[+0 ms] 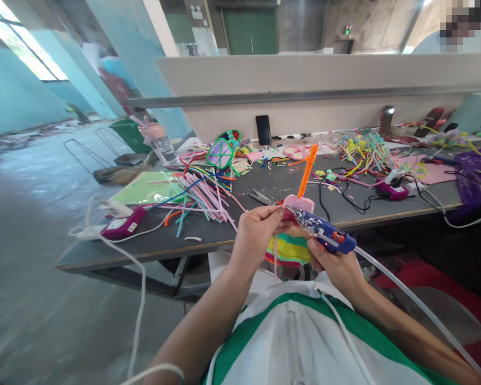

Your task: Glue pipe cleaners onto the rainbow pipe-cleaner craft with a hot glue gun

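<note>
A dark grey desk (216, 235) is littered with craft scraps. A loose bundle of pastel pipe cleaners (204, 195) lies to the left, with a pair of metal scissors (260, 197) just behind the hands. A magenta glue gun (390, 187) with black cable sits to the right, and a black phone (263, 130) leans on the white partition.

Nothing stands between the hands and their work, which is held up in front of the desk's near edge. The left hand (258, 230) pinches a small pink fuzzy pad (300, 203), from which a bright orange pipe cleaner (307, 171) rises. The right hand (336, 264) is wrapped closed around a blue hot-glue gun (324, 233), its nozzle touching the pad. A rainbow-striped piece (288, 251) sits just beneath both hands.
</note>
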Demonstrator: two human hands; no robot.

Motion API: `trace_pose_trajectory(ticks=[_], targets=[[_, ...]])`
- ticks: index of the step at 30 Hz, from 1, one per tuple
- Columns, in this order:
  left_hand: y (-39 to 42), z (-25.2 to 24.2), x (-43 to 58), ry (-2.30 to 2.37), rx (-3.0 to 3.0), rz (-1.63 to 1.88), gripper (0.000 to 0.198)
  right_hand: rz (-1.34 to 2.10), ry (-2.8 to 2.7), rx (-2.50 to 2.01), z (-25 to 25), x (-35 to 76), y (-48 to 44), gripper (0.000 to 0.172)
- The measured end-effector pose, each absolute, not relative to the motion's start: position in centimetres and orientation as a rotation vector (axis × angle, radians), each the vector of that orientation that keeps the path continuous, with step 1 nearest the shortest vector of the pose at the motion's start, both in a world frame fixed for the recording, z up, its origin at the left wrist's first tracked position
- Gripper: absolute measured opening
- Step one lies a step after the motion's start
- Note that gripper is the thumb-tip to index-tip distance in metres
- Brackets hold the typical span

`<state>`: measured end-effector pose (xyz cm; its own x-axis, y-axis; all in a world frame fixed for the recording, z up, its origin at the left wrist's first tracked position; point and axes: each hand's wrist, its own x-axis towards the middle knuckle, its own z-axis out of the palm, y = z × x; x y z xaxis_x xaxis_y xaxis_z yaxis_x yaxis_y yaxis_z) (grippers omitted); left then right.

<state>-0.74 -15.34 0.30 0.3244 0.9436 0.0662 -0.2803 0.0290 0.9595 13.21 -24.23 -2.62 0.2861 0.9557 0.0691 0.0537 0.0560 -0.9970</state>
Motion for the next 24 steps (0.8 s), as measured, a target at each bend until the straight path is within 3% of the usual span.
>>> trace_pose_trajectory(ticks=[24], targets=[[-15.25, -0.05, -0.80, 0.751, 1.186, 1.083, 0.033, 0.928, -1.065, -1.325, -2.16, 13.17, -24.28, 0.047]])
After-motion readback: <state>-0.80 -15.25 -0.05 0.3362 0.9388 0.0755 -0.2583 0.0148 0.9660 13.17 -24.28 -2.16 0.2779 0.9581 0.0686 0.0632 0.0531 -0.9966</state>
